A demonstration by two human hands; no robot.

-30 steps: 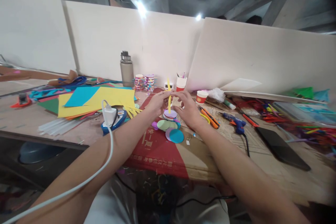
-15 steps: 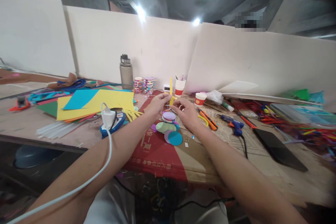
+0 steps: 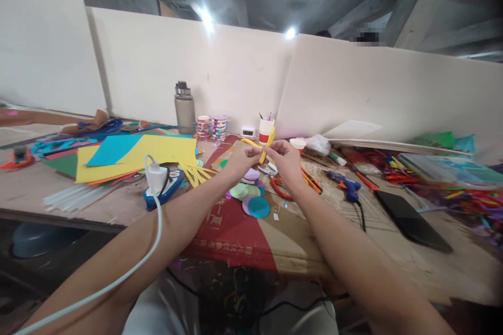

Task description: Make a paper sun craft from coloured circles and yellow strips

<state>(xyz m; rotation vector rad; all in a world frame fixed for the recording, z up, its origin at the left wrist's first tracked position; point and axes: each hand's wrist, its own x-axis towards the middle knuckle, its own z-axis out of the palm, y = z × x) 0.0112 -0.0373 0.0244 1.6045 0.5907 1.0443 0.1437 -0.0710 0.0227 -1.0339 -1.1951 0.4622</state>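
Note:
Yellow paper strips (image 3: 271, 136) cross one another between my two hands, above the table. My left hand (image 3: 244, 161) pinches them from the left, fingers closed. From the right, my right hand (image 3: 285, 161) pinches them with thumb and fingertips, close against the left. Just below lie several paper discs, among them a teal disc (image 3: 259, 207) and pale green discs (image 3: 239, 190). Orange-handled scissors (image 3: 278, 188) lie partly hidden under my right hand. More yellow strips (image 3: 196, 174) lie to the left of my left hand.
Coloured paper sheets (image 3: 165, 149) and a blue power strip (image 3: 173, 188) with a white cable are at left. A bottle (image 3: 184, 110) and paper cups (image 3: 297, 144) stand behind. At right are a glue gun (image 3: 348, 187) and a black phone (image 3: 408, 220).
The yellow strip stood upright before; now it tilts to the right, with another strip sticking out to the left. My hands have come closer together, and the scissors show more.

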